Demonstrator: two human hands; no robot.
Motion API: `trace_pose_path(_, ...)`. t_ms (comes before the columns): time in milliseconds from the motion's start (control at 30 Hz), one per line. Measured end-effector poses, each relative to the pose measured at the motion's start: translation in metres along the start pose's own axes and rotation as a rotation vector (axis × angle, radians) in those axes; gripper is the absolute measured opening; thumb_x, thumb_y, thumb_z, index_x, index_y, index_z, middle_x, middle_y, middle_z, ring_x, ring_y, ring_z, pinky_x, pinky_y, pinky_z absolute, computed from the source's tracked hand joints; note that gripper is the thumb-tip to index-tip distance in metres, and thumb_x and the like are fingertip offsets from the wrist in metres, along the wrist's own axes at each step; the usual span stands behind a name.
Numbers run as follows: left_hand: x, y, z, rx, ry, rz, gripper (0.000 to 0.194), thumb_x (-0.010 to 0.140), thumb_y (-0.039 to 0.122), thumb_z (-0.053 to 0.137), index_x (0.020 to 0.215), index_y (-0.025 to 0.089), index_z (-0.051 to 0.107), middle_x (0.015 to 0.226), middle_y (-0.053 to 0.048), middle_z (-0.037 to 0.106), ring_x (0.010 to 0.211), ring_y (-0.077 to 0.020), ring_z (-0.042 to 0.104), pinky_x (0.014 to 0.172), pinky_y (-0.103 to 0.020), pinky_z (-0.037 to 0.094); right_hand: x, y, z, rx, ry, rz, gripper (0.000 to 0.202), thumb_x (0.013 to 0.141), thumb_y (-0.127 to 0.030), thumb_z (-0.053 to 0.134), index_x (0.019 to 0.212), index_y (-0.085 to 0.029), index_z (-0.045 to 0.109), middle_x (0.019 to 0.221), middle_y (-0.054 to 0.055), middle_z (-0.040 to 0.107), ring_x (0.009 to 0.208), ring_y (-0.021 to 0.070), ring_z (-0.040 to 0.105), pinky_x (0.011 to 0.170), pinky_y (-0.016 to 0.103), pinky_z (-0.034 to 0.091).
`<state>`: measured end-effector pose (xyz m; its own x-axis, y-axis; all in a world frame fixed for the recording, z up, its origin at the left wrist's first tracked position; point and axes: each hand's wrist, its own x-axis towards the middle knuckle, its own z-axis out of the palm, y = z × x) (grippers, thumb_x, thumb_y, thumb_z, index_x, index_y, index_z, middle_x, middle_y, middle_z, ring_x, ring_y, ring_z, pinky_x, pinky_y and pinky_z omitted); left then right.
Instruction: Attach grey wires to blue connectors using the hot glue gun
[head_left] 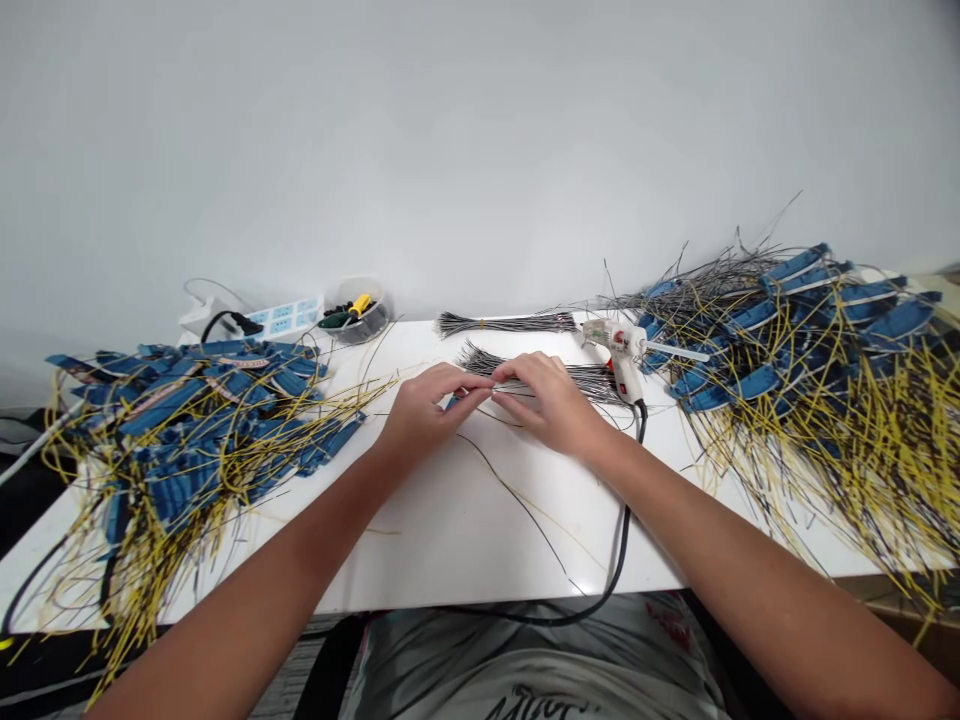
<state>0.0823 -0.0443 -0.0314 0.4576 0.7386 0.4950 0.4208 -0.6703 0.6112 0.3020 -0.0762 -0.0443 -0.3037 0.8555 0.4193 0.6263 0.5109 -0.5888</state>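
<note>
Pinching with the tips of thumb and forefinger, our left hand [424, 412] is holding a small, narrow blue piece [451, 402], mostly hidden by the fingers, above the middle of the glossy white table [450, 560]. Our right hand [551, 405] is facing it, thumb and forefinger curving toward each other with a slim gap behind their tips, and these tips are meeting the left ones; whether they are gripping anything, we cannot tell. Below our hands, a thin dark wire [517, 497] and a thin yellow wire [559, 522] are trailing over the tabletop toward the near edge. Just behind our right hand, a loose bundle of straight dark-grey wires [592, 378] is lying crosswise, and farther back a slimmer dark-grey bundle with a yellow tie [510, 323] is lying parallel to it. A white and clear glue gun [624, 362] is resting at their right ends, its white stick pointing right and its thick black cord [624, 540] running down past our right forearm. On our left, a tangled heap of blue strips and yellow wires [180, 480] is spreading over the table; on our right, a larger heap of curved blue pieces with yellow and dark wires [757, 385] is sprawling. Behind the left heap, a white power strip with blue sockets [289, 318] is sitting beside a clear round plastic tub [382, 318] of tools.
</note>
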Motion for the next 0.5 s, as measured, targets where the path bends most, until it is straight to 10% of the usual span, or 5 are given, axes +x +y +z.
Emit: trace_pose_path(500, 0.014, 0.034, 0.013, -0.178, 0.043, -0.263, 0.019, 0.096, 0.037, 0.072, 0.106, 0.025, 0.083, 0.102, 0.000, 0.081, 0.093, -0.0171, 0.075, 0.087, -0.029, 0.059, 0.000, 0.001, -0.013, 0.019, 0.184, 0.049, 0.012, 0.102, -0.032, 0.064, 0.098, -0.024, 0.072, 0.094, 0.002, 0.077, 0.092, 0.0212, 0.066, 0.095, 0.038, 0.043)
